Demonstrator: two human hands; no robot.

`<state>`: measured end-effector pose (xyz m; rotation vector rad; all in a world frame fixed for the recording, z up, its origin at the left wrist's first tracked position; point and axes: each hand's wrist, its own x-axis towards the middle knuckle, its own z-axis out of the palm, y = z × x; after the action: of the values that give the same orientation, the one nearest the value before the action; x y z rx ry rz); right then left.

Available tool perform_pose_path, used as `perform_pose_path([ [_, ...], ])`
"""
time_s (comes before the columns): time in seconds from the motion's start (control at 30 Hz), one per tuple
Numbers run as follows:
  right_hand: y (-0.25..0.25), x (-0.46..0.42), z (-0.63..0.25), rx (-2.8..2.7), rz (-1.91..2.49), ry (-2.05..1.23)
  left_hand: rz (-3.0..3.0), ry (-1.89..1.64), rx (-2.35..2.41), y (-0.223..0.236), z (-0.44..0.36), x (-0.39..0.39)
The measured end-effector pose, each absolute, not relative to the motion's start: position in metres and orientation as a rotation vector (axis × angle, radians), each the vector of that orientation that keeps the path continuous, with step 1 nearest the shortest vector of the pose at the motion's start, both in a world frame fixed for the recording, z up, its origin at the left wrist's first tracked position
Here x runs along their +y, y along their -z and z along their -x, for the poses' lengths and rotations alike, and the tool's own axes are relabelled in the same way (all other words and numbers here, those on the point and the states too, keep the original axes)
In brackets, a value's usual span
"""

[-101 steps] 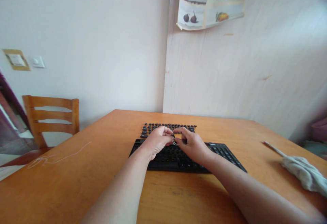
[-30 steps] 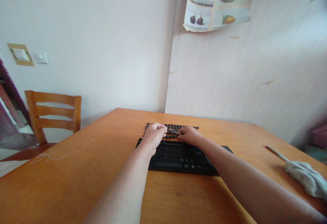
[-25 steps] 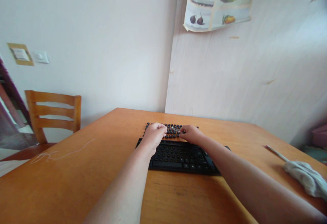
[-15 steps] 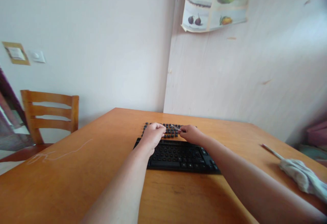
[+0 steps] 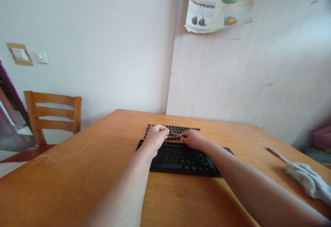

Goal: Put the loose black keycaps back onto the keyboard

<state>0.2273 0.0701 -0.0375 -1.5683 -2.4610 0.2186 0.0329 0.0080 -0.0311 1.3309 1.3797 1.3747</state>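
Note:
A black keyboard [image 5: 168, 167] lies on the wooden table in front of me, with most keycaps off its left and middle part. Beyond it, loose black keycaps [image 5: 171, 138] stand in rows on the tabletop. My right hand [image 5: 192, 138] is closed on a thin wire keycap puller [image 5: 175, 134], whose prongs point left toward my left fingers. My left hand [image 5: 156, 136] hovers over the keyboard's far left edge, fingers pinched together. Whatever the left fingers hold is hidden. Both hands partly cover the keycap rows, and my right forearm covers part of the keyboard's right side.
A brush-like stick [image 5: 278, 154] with a grey cloth [image 5: 307, 178] lies at the right of the table [image 5: 85, 182]. Thin pale string [image 5: 69, 157] lies to the left. A wooden chair [image 5: 54, 113] stands beyond the left edge, and a wall rises behind the table.
Both hands were together over the keyboard with the puller between them; they have since moved apart. The puller's prongs lifted away from my left fingers, then came back down toward them.

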Motion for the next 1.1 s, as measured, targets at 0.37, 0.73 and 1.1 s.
perform_pose_path([
  [0.37,0.026,0.064,-0.225,-2.251,1.535,-0.244,-1.314,-1.373,1.372,0.032,-0.033,0.009],
  [0.73,-0.005,0.001,-0.231,-2.015,1.339,-0.698,-1.389,-1.333,1.369,0.038,-0.035,0.012],
  [1.1,0.006,-0.029,-0.232,-1.983,1.311,-1.146,-1.430,-1.289,1.393,0.035,-0.038,0.007],
])
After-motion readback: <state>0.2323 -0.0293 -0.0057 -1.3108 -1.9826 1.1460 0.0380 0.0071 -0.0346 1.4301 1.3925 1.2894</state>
